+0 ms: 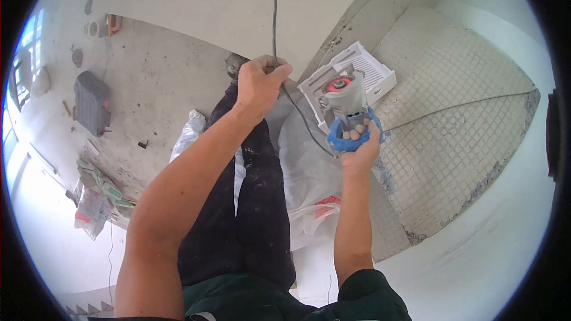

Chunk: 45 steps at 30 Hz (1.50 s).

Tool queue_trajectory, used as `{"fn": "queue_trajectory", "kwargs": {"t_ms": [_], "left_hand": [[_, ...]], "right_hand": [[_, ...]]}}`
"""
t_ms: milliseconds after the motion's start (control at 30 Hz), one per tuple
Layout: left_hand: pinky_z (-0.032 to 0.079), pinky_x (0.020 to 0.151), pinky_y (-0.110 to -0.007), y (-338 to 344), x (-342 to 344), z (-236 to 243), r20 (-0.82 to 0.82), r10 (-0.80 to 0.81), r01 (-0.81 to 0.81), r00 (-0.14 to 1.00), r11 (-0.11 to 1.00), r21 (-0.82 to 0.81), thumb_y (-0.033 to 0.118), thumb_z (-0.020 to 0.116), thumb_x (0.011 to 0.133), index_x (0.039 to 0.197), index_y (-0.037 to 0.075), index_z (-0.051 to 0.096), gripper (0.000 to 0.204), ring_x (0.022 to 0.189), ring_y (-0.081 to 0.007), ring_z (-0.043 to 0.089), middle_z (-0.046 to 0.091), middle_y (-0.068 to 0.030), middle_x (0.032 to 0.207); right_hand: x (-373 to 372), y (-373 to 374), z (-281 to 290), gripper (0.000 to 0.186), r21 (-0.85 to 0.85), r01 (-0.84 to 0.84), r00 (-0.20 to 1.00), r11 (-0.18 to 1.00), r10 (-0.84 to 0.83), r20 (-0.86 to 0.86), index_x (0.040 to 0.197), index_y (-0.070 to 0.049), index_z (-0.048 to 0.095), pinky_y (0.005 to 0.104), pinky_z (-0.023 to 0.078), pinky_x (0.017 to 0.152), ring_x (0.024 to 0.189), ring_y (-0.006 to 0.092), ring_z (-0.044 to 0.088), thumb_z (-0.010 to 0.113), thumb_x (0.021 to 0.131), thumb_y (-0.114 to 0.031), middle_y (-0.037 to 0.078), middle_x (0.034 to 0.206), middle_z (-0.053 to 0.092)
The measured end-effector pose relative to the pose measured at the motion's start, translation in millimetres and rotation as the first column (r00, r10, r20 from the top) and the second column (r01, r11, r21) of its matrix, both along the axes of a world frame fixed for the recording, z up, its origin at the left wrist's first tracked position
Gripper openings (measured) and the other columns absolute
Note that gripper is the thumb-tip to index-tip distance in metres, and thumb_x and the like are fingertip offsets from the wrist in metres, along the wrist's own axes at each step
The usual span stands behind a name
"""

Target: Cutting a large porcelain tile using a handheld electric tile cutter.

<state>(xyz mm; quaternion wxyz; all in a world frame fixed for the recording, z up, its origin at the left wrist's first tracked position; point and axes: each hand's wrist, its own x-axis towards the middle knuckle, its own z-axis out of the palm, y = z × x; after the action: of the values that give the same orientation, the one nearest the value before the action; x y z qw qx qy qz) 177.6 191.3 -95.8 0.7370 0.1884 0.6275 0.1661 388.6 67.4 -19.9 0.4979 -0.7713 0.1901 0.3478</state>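
The fingers of my left hand (259, 88) are closed on a dark power cable (275, 18), which runs up over the large board and loops down to the right. My right hand (360, 144) grips the blue body of an angle grinder (347, 94). The grinder has a grey, dusty guard and a round red disc at its far end, facing up. It is held over a white slatted plastic crate (380, 77). Part of the grinder's body is hidden behind my fingers.
A large pale board (196, 0) lies ahead. To the right is a grid-patterned tiled floor (452, 107) crossed by another cable. Clear plastic sheeting (306, 166) lies beside my legs. A dark grey case (92, 102) and bagged materials (94, 208) are at the left.
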Motion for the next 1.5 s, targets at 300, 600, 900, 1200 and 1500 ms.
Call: {"fn": "queue_trajectory", "kwargs": {"t_ms": [300, 600, 900, 1200, 1500], "left_hand": [[0.042, 0.058, -0.022, 20, -32, 15, 0.069, 0.22, -0.224, 0.973, 0.973, 0.051, 0.017, 0.066, 0.091, 0.102, -0.002, 0.065, 0.022, 0.062, -0.0081, 0.057, 0.063, -0.0022, 0.074], [0.047, 0.066, -0.026, 76, -115, 23, 0.213, 0.384, -0.386, 0.898, 0.922, -0.034, 0.02, 0.06, 0.096, 0.117, -0.002, 0.059, 0.031, 0.07, -0.0111, 0.06, 0.059, -0.0018, 0.077], [0.049, 0.076, -0.024, 160, -209, 26, 0.337, 0.19, -0.249, 0.922, 0.958, 0.141, 0.008, 0.064, 0.091, 0.114, -0.004, 0.061, 0.026, 0.08, -0.0087, 0.06, 0.063, -0.0006, 0.088], [0.047, 0.079, -0.024, 299, -307, 68, 0.37, 0.08, -0.213, 0.926, 0.917, 0.337, 0.005, 0.068, 0.087, 0.106, 0.0, 0.065, 0.019, 0.085, -0.0069, 0.057, 0.063, 0.0003, 0.091], [0.046, 0.092, -0.036, 356, -350, 92, 0.578, 0.298, -0.55, 0.76, 0.769, 0.326, 0.007, 0.066, 0.089, 0.12, 0.004, 0.058, 0.032, 0.094, -0.0176, 0.061, 0.063, -0.0034, 0.092]], "right_hand": [[38, 2, 35, 0.025, 0.128, 0.326, 0.941, 0.937, -0.308, -0.14, 0.084, -0.008, 0.048, 0.0389, 0.048, 0.068, 0.065, 0.018, 0.05, 0.044, 0.094, -0.03, 0.001, 0.067, 0.047], [18, 62, 64, 0.023, 0.176, 0.242, 0.966, 0.954, -0.219, -0.138, 0.084, -0.008, 0.047, 0.0388, 0.049, 0.072, 0.068, 0.0198, 0.051, 0.047, 0.096, -0.027, 0.003, 0.069, 0.048], [-70, 174, 105, 0.013, 0.259, 0.145, 0.989, 0.955, -0.137, -0.049, 0.087, -0.005, 0.048, 0.0344, 0.048, 0.068, 0.067, 0.0178, 0.048, 0.054, 0.093, -0.016, 0.003, 0.069, 0.045], [-155, 290, 107, 0.013, 0.438, 0.092, 0.981, 0.894, -0.008, -0.192, 0.095, -0.003, 0.051, 0.0292, 0.048, 0.062, 0.066, 0.0131, 0.05, 0.057, 0.092, -0.014, 0.002, 0.074, 0.049], [-210, 421, 119, 0.014, 0.467, -0.208, 0.957, 0.86, 0.278, -0.085, 0.101, -0.003, 0.054, 0.0269, 0.048, 0.061, 0.065, 0.0095, 0.051, 0.057, 0.094, -0.014, 0.0, 0.078, 0.051]]}}
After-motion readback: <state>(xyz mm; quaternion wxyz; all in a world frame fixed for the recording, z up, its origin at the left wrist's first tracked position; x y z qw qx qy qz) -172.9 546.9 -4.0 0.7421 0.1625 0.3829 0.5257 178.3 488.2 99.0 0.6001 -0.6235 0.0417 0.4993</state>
